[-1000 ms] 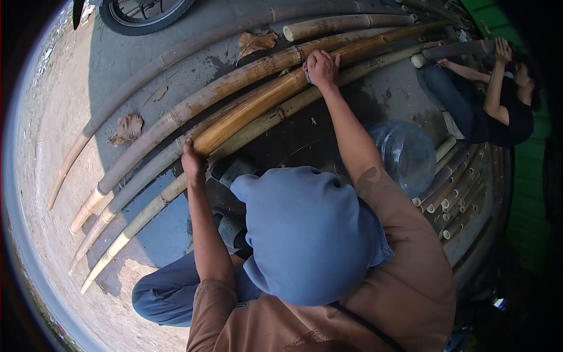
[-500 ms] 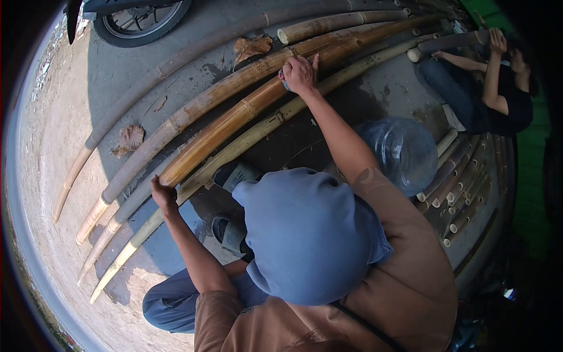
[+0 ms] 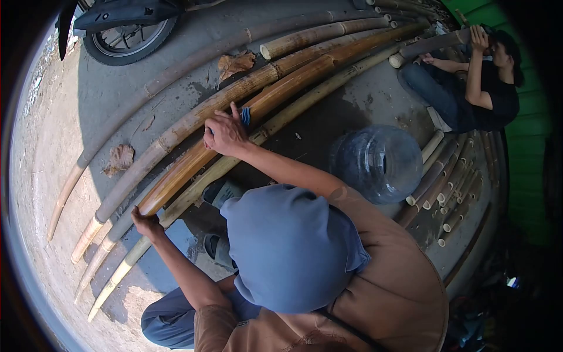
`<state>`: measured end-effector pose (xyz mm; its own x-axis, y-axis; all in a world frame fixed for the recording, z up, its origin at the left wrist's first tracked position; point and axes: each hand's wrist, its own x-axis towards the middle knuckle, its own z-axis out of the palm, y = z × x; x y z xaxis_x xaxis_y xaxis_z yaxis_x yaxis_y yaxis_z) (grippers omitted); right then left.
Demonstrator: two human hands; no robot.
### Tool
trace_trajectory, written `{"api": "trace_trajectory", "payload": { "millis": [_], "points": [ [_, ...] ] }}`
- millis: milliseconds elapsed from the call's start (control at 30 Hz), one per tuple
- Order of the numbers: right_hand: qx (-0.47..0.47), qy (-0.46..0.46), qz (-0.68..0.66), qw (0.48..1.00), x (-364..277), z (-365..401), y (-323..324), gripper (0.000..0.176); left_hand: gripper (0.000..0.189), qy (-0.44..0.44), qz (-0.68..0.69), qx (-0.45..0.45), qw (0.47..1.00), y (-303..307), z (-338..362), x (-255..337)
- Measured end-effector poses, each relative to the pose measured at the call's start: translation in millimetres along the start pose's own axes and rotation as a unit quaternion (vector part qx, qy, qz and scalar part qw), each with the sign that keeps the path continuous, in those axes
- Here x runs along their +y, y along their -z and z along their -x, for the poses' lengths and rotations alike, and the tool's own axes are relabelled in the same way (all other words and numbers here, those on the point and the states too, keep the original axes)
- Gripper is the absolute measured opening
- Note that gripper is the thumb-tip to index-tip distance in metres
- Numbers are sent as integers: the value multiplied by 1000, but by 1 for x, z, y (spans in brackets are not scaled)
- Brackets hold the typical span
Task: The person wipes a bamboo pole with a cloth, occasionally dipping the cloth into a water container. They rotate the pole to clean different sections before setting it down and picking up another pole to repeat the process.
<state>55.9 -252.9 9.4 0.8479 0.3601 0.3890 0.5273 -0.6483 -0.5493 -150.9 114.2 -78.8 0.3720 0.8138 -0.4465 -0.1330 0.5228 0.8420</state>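
A glossy, wet-looking brown bamboo pole (image 3: 176, 177) slants across the ground in front of me, among paler poles. My left hand (image 3: 146, 223) is closed around its near end. Further up the same pole, my right hand (image 3: 226, 134) presses down with bent fingers, one of them sticking up. A bit of blue cloth (image 3: 245, 115) shows at the far side of this hand, and the palm hides the rest. Beside the brown pole lie a greenish pole (image 3: 275, 123) on the near side and a weathered pole (image 3: 196, 116) on the far side.
A clear plastic water jug (image 3: 384, 164) stands to my right, near stacked bamboo pieces (image 3: 448, 202). At the upper right a seated person (image 3: 489, 88) holds a thick bamboo pole (image 3: 431, 46). A motorbike wheel (image 3: 132, 38) is at the upper left. Dry leaves (image 3: 236, 66) lie between poles.
My right hand has slid down the brown pole toward my left hand, and blue cloth now shows beyond it. My left hand keeps its hold on the end. The whole view has shifted slightly.
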Motion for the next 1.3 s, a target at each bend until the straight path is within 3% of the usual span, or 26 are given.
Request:
{"api": "trace_trajectory", "payload": {
  "millis": [33, 67, 133, 200, 233, 300, 367, 433, 500, 600, 700, 733, 833, 967, 1000, 1100, 1133, 1267, 1300],
  "points": [
    [52, -31, 37, 997, 33, -5, 12, 16, 39, -23, 3, 32, 999, 0, 0, 12],
    [86, -70, 82, 990, 64, -8, 36, 16, 40, -28, 27, 8, 999, 17, -18, 16],
    [246, -97, 152, 952, 145, -3, 67, 13, 53, -62, 50, 32, 996, 48, -50, 26],
    [336, -156, 145, 918, 205, 8, 98, 13, 59, -71, 73, 80, 992, 57, -39, 43],
    [351, -229, 158, 894, 212, 16, 112, 15, 62, -67, 87, 108, 988, 65, -38, 50],
    [343, -447, 11, 826, 235, 25, 118, 33, 65, -67, 178, 130, 973, 86, -39, 61],
    [368, -504, -290, 725, 271, 28, 106, 47, 63, -53, 222, 142, 963, 113, -49, 69],
    [406, -517, -257, 708, 306, 24, 82, 55, 64, -51, 230, 129, 963, 137, -65, 66],
    [397, -530, -283, 693, 297, 24, 77, 62, 67, -60, 194, 85, 975, 159, -85, 61],
    [321, -525, -400, 679, 257, 16, 102, 66, 72, -9, 209, 92, 974, 136, -71, 60],
    [358, -532, -208, 738, 250, 14, 71, 60, 74, 9, 162, 59, 985, 145, -86, 45],
    [361, -537, -225, 728, 231, 13, 73, 53, 71, 4, 136, 50, 990, 152, -92, 40],
    [356, -475, -118, 796, 170, 13, 117, 49, 62, 6, 101, 66, 993, 163, -106, 34],
    [296, -320, -230, 870, 94, 18, 259, 24, 50, 7, 74, 110, 991, 158, -97, 31],
    [248, -312, -254, 881, 71, 25, 302, 23, 58, -5, 46, 124, 991, 154, -94, 27],
    [110, -324, -96, 935, 42, 63, 403, 23, 82, -46, 22, 301, 952, 83, -27, 50],
    [65, -340, -46, 937, 33, 76, 426, 19, 106, -40, 13, 290, 956, 102, -50, 46],
    [-196, -393, 122, 890, 50, 154, 470, 21, 112, -19, 11, 276, 961, 98, -51, 34],
    [-272, -416, 121, 859, 58, 168, 468, 30, 113, 2, 4, 297, 955, 88, -42, 32]
  ]
}}
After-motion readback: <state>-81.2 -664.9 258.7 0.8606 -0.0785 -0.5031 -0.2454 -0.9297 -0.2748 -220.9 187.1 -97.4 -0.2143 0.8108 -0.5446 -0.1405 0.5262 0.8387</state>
